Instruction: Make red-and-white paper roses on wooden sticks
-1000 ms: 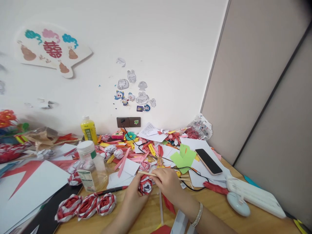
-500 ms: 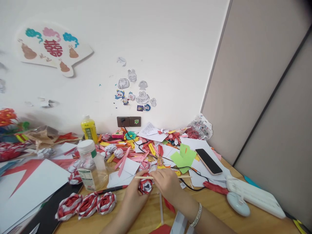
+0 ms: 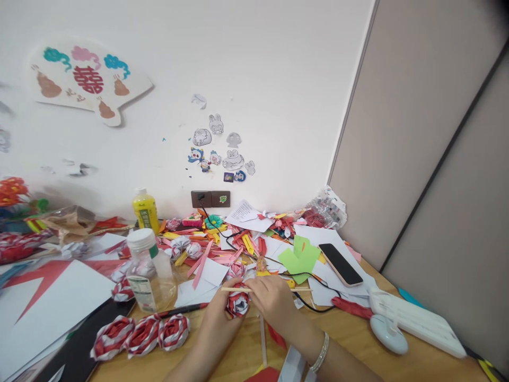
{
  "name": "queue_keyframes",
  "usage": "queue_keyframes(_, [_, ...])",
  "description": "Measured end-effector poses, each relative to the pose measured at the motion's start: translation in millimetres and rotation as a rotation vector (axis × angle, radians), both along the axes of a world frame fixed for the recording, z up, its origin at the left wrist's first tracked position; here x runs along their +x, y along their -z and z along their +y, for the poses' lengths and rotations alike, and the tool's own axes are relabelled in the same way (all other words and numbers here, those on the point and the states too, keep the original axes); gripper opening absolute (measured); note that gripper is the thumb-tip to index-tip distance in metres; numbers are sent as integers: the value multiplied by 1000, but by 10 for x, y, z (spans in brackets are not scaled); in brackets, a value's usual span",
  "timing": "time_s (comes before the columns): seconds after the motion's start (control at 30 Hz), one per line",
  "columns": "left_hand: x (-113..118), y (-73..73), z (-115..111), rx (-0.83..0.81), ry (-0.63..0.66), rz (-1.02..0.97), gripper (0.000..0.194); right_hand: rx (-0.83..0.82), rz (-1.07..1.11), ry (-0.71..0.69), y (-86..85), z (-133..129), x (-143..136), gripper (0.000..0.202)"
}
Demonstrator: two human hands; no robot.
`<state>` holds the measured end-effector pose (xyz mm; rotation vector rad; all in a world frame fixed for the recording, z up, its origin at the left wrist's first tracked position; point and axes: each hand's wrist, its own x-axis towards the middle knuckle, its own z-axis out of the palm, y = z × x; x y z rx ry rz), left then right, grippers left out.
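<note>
My left hand [image 3: 218, 314] is closed around a red-and-white paper rose [image 3: 238, 303], its spiral top facing me. A thin pale wooden stick [image 3: 234, 289] lies level across the upper part of the rose. My right hand [image 3: 273, 298], with a bracelet at the wrist, has its fingers bent over the stick, which shows on both sides of them. Its fingertips are at the right side of the rose, partly hidden. To the left, three finished-looking striped paper roses [image 3: 143, 335] lie in a row on the wooden table [image 3: 222, 363].
A clear jar with a white lid [image 3: 142, 276] and a yellow bottle [image 3: 146, 209] stand at left. Paper strips and scraps [image 3: 204, 260] cover the back. A phone [image 3: 341, 263], a black cable [image 3: 318, 309], a mouse [image 3: 388, 334] and a white keyboard [image 3: 417, 321] lie at right.
</note>
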<state>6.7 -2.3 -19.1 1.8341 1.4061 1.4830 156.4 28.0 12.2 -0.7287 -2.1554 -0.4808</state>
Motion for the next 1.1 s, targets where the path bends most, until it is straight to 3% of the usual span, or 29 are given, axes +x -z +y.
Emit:
queue_keyframes(0.17, [-11,25,14,0,6,45,41,77,-78,8,16,22,-6,30])
queue_keyframes(0.37, [23,-46,-39,-6,8,50,39,23,51,-2,-27,-5,34,30])
queue_keyframes(0.53, [34,-50,-61,3,-2,5,41,9,16,-23,38,-3,30,27])
queue_keyframes(0.73, [22,-157,-53,-28,-12,-44,40,44,-62,-80,34,9,33,29])
queue_keyframes(1.1, [43,-193,-67,-39,7,-56,38,-183,179,-143,-26,-35,23,26])
